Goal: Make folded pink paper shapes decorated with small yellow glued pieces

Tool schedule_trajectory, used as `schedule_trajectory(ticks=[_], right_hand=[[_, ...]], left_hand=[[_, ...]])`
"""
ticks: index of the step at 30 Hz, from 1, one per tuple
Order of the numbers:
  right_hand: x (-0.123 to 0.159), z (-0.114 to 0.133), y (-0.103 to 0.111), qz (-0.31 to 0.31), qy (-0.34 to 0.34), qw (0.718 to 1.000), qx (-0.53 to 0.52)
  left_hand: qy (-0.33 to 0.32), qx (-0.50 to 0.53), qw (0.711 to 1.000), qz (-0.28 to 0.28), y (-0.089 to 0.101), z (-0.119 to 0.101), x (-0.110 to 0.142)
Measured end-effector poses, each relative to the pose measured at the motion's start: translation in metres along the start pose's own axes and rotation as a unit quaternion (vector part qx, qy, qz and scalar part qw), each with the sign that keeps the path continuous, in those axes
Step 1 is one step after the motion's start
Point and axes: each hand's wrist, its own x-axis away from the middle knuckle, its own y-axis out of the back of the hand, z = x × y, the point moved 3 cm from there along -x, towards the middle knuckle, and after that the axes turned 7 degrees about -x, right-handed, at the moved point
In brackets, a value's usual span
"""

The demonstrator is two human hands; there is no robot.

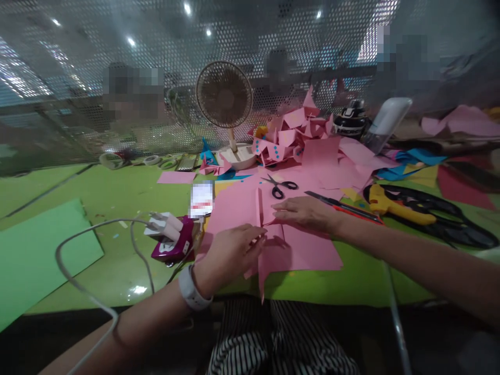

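Folded pink paper (263, 268) lies over flat pink sheets (312, 255) on the green tabletop (125, 195); the left hand (230, 252) half-curls against it, grip hard to tell, the right hand (302, 212) resting flat, fingers extended.

Left hand (230, 255) and right hand (302, 212) at pink paper (312, 254), scissors (277, 184) beyond, fan (224, 96) behind

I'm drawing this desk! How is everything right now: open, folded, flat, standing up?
Scissors: open
Pink paper at the hands: partly folded
Left hand: fingers bent, touching paper
Right hand: fingers straight, resting on paper
Fan: upright; can't tell if spinning
Green sheet: lying flat
Pale watch: strapped on
Pink shapes: folded, heaped up
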Motion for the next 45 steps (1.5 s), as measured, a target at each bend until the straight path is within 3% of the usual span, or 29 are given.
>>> schedule_trajectory(ticks=[4, 10, 14, 23, 26, 34, 39, 45], right_hand=[[0.004, -0.003, -0.001, 0.012, -0.014, 0.999, -0.029], [-0.001, -0.003, -0.006, -0.007, -0.073, 0.989, -0.130], [-0.007, -0.007, -0.010, -0.030, -0.114, 0.969, -0.216], [-0.017, -0.010, -0.004, -0.060, -0.238, 0.898, -0.365], [-0.018, -0.008, -0.005, -0.081, -0.272, 0.885, -0.369], [-0.011, -0.006, -0.017, -0.102, -0.329, 0.887, -0.307], [-0.009, -0.007, -0.019, -0.091, -0.344, 0.886, -0.299], [-0.009, -0.010, -0.021, -0.086, -0.358, 0.873, -0.319]], left_hand=[[-0.058, -0.047, 0.997, -0.033, -0.011, 0.015, -0.007], [-0.076, -0.102, 0.991, 0.041, -0.040, 0.026, -0.011], [-0.069, -0.118, 0.989, 0.049, -0.043, 0.021, -0.010], [-0.027, -0.102, 0.994, -0.004, -0.043, -0.002, -0.008], [-0.034, -0.085, 0.996, 0.009, -0.038, -0.002, -0.010], [-0.084, -0.031, 0.995, 0.050, -0.019, 0.008, -0.019], [-0.089, -0.040, 0.995, 0.033, -0.025, 0.008, -0.016], [-0.110, -0.047, 0.991, 0.055, -0.029, 0.012, -0.012]])
